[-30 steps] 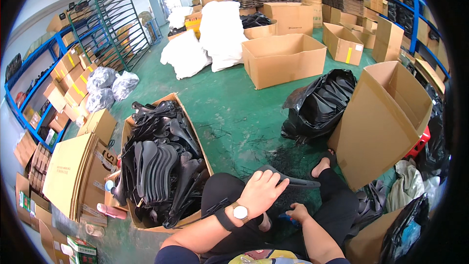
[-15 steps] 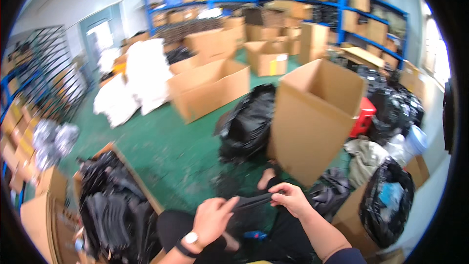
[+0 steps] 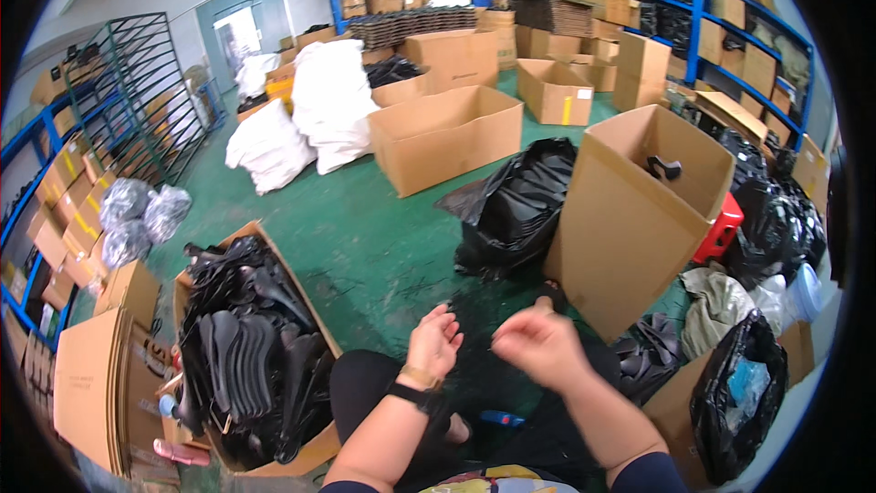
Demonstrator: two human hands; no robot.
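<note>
My left hand (image 3: 433, 342) is raised above my lap, its fingers loosely curled and apart, holding nothing. My right hand (image 3: 543, 344) is beside it, blurred by motion, with its fingers bent; no object shows in it. A black curved piece (image 3: 664, 167) shows inside the mouth of the tall cardboard box (image 3: 620, 237), ahead and to the right; whether it rests or is in the air I cannot tell. Left of my knee, an open carton (image 3: 306, 303) is full of black curved plastic parts (image 3: 239, 361), some stacked in a row.
A black plastic bag (image 3: 520, 210) slumps against the tall box. A blue object (image 3: 501, 418) lies on the floor between my legs. To the right hangs a black bin bag (image 3: 741, 393). White sacks (image 3: 333, 105), an open wide carton (image 3: 438, 155) and blue shelving (image 3: 698, 27) stand farther off.
The dark curved piece held between both hands has left them. A black piece now shows in the tall box. My hands have drawn apart from it, and the view has turned left.
</note>
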